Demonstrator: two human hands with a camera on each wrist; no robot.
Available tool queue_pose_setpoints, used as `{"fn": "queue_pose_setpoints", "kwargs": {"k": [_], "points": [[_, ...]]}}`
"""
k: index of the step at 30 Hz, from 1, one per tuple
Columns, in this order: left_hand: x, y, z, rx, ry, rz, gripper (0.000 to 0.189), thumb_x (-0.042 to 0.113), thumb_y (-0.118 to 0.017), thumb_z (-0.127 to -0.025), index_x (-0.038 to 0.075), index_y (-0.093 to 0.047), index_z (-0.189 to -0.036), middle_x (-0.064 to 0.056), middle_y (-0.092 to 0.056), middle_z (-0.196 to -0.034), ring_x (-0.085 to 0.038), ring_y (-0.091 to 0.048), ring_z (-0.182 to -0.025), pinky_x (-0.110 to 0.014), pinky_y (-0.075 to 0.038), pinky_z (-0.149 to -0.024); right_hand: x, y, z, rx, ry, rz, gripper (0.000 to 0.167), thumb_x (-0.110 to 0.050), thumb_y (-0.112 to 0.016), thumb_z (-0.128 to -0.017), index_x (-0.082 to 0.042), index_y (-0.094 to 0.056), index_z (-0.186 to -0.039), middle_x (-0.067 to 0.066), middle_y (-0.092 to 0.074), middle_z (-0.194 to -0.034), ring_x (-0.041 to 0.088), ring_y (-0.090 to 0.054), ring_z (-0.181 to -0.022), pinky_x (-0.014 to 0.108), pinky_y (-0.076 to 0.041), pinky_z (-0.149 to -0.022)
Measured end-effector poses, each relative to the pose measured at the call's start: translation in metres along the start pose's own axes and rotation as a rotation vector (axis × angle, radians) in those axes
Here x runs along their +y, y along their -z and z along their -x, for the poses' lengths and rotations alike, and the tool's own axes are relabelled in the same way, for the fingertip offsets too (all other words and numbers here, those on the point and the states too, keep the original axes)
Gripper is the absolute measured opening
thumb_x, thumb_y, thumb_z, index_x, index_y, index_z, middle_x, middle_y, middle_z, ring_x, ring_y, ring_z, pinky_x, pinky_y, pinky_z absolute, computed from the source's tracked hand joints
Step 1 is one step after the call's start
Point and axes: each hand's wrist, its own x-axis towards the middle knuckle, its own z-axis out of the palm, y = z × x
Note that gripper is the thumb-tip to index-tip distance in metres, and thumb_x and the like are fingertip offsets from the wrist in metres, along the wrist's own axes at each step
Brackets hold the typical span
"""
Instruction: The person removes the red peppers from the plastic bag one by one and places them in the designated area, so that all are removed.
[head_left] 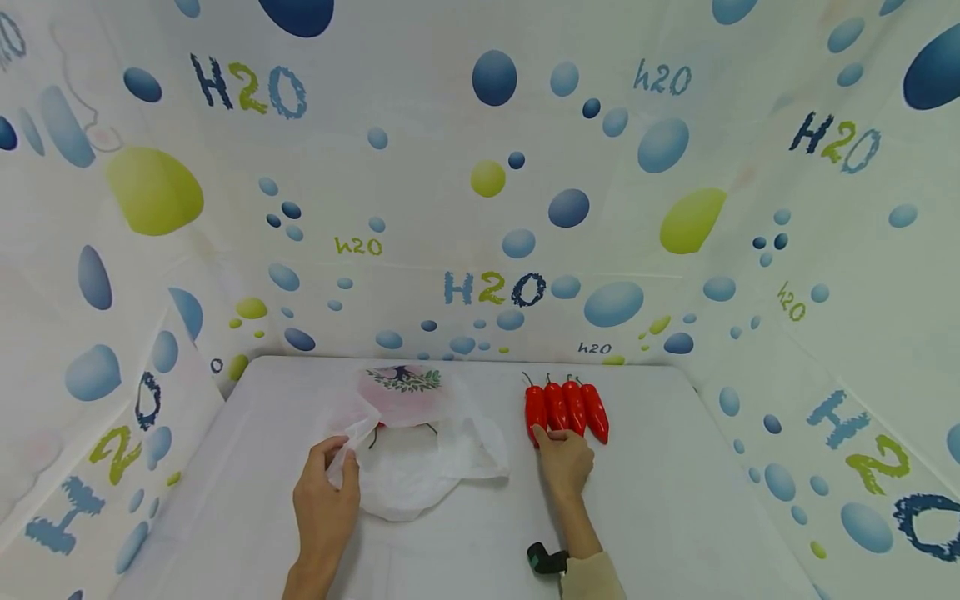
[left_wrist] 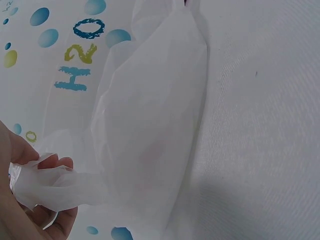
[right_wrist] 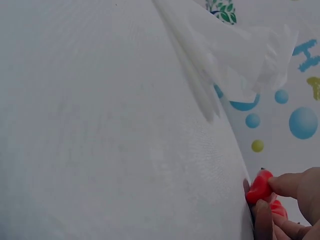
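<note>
A thin white plastic bag (head_left: pixel 408 492) with a tree print lies on the table, its mouth spread open. Dark stems and a bit of red show inside it, and pink shows through the plastic. My left hand (head_left: pixel 326 500) pinches the bag's left edge; in the left wrist view the plastic (left_wrist: pixel 55 190) runs between thumb and fingers. To the right of the bag, several red chili peppers (head_left: pixel 575 407) lie side by side, stems away from me. My right hand (head_left: pixel 566 462) pinches the lower end of the leftmost red chili pepper (right_wrist: pixel 260 187).
The white-covered table (head_left: pixel 675 500) ends at a back wall hung with a white curtain (head_left: pixel 420 192) printed with bubbles and "H2O". Similar curtain panels stand at left and right. A small black device (head_left: pixel 546 559) sits at my right wrist, beside a beige sleeve (head_left: pixel 592 577).
</note>
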Motion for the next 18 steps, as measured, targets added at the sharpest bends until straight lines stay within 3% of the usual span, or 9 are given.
{"fn": "queue_pose_setpoints", "kwargs": {"k": [9,14,18], "points": [[-0.002,-0.001,0.000,-0.001,0.007,-0.009,0.027,0.000,-0.070,-0.095,0.004,-0.067,-0.121,-0.004,-0.068,-0.088,-0.012,-0.059,-0.072,-0.015,-0.040,-0.070,0.003,-0.002,-0.004,-0.007,-0.016,0.030,0.034,-0.035,-0.077,-0.095,-0.003,-0.078,-0.084,0.005,-0.071,-0.066,0.024,-0.068,-0.066,0.029,-0.050,-0.055],[-0.003,0.000,0.000,0.000,0.012,-0.018,0.026,0.002,-0.070,-0.095,0.005,-0.067,-0.121,-0.004,-0.069,-0.089,-0.013,-0.059,-0.072,-0.014,-0.040,-0.070,-0.001,0.003,-0.002,-0.023,-0.052,-0.001,0.036,-0.036,-0.076,-0.095,-0.004,-0.074,-0.078,0.004,-0.067,-0.063,0.025,-0.066,-0.067,0.031,-0.049,-0.056],[-0.002,0.000,0.000,0.004,0.012,-0.025,0.026,0.002,-0.070,-0.095,0.005,-0.067,-0.121,-0.004,-0.069,-0.089,-0.014,-0.060,-0.073,-0.015,-0.040,-0.070,-0.007,0.008,-0.001,-0.031,-0.030,-0.038,0.034,-0.033,-0.076,-0.096,-0.006,-0.072,-0.075,0.003,-0.066,-0.062,0.023,-0.063,-0.065,0.031,-0.048,-0.055]]}}
